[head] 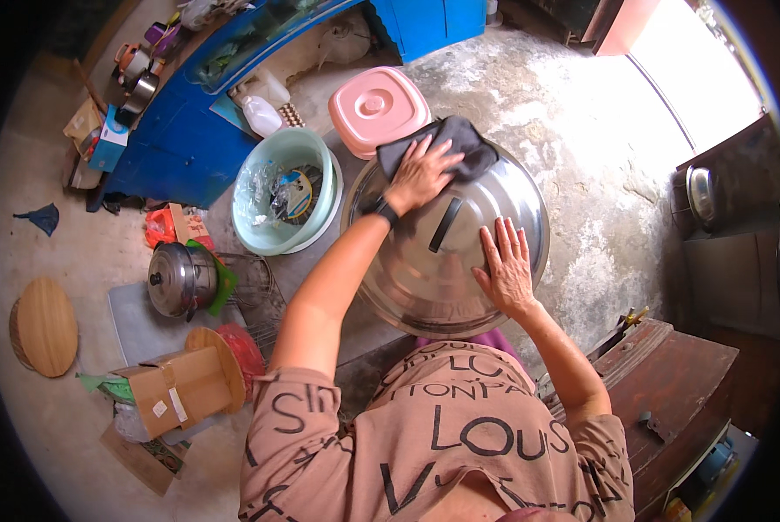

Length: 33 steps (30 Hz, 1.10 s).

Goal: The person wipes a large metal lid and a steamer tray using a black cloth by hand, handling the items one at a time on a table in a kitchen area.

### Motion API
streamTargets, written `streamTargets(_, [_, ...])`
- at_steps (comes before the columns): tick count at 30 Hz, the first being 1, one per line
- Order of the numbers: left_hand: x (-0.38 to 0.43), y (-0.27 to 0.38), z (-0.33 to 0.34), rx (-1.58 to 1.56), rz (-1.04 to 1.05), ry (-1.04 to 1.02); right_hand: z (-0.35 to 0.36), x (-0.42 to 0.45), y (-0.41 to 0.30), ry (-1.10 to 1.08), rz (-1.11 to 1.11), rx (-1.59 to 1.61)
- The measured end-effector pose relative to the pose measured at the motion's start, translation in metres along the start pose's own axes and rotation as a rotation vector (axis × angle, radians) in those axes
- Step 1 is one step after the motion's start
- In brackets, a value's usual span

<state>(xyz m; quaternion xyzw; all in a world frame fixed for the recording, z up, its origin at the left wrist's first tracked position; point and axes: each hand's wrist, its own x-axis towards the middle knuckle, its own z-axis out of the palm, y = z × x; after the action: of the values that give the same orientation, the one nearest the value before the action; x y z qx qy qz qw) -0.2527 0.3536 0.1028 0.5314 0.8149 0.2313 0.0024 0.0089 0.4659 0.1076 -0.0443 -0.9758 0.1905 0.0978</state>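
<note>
A large round stainless-steel lid (403,261) with a black strap handle (445,225) lies in front of my body. My left hand (422,173), a dark band on its wrist, presses a dark cloth (475,147) down at the lid's far edge. The cloth is bunched under the palm and spreads out on both sides of the fingers. Flat on the right part of the lid rests my right hand (509,267), holding nothing, fingers extended. What lies beneath the lid is hidden.
Just beyond the lid sits a pink lidded container (377,107). Left of it stands a pale green basin (246,222) with clear plastic inside. A lidded steel pot (181,277) and a cardboard box (181,385) are farther left. A dark wooden cabinet (664,385) is at right.
</note>
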Motion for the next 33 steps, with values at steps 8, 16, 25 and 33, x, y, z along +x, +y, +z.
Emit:
streamTargets(8, [0.041, -0.002, 0.021, 0.044, -0.195, -0.031, -0.003, 0.001, -0.003, -0.007, 0.019, 0.006])
streamTargets(16, [-0.096, 0.024, -0.030, -0.033, -0.086, 0.034, -0.008, 0.011, 0.007, 0.101, -0.007, 0.047])
streamTargets(25, [-0.073, 0.101, -0.032, -0.163, -0.320, 0.454, -0.016, 0.191, -0.020, -0.269, -0.473, 0.656])
streamTargets(33, [-0.061, 0.105, -0.001, -0.183, -0.470, 0.283, 0.032, 0.217, -0.007, -0.238, -0.622, 0.091])
